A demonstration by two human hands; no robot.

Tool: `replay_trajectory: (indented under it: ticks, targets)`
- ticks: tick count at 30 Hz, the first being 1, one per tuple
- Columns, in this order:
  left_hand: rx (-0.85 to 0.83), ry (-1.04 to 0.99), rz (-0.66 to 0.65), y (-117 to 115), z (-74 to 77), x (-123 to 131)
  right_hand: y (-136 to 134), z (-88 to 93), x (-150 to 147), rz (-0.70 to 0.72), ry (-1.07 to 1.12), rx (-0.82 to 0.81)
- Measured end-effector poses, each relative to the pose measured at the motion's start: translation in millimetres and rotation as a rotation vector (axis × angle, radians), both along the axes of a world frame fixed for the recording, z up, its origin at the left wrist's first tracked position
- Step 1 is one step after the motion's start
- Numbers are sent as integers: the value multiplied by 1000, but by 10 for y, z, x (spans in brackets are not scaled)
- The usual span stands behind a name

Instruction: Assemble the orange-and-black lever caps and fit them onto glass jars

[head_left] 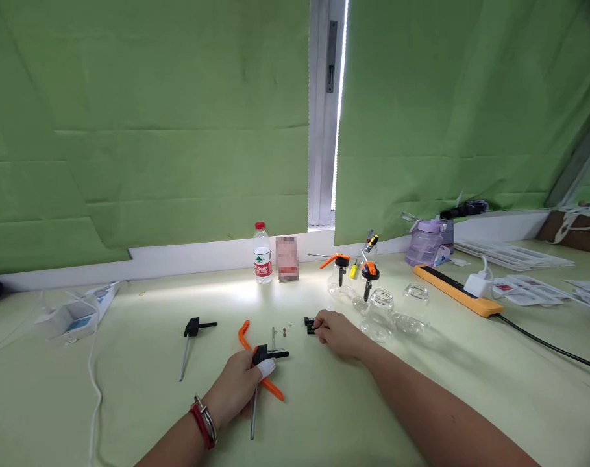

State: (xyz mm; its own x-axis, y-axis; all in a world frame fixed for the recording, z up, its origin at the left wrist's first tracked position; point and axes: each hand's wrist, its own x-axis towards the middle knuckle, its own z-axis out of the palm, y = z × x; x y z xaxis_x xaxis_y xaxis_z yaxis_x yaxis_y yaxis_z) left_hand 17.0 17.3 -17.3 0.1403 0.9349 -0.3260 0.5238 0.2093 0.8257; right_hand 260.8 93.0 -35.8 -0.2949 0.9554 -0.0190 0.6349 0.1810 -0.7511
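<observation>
My left hand [236, 389] is closed round a black plastic piece [260, 354] with a metal rod [254, 415] pointing down from it. Orange handles [274, 389] lie beside and under that hand. My right hand [338, 332] pinches at small black parts [309, 325] on the table; its fingertips cover part of them. Between the hands lie thin metal pins [274, 337] and tiny brass-coloured pieces [284, 332]. A similar black piece with a rod [192, 327] rests at the left.
Glass jars [378, 318] stand to the right, two holding black-and-orange tools [370, 272]. Behind are a water bottle [262, 256] and a small box [287, 259]. An orange power strip [455, 290], purple bottle [425, 243] and papers lie right; a white cable [94, 376] runs left.
</observation>
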Motion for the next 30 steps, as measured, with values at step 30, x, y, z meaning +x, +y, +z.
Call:
replay_trajectory:
  ticks: [30]
  targets:
    - [-28,19,-35,-2,35,20,90,221,134,-174,-168,222]
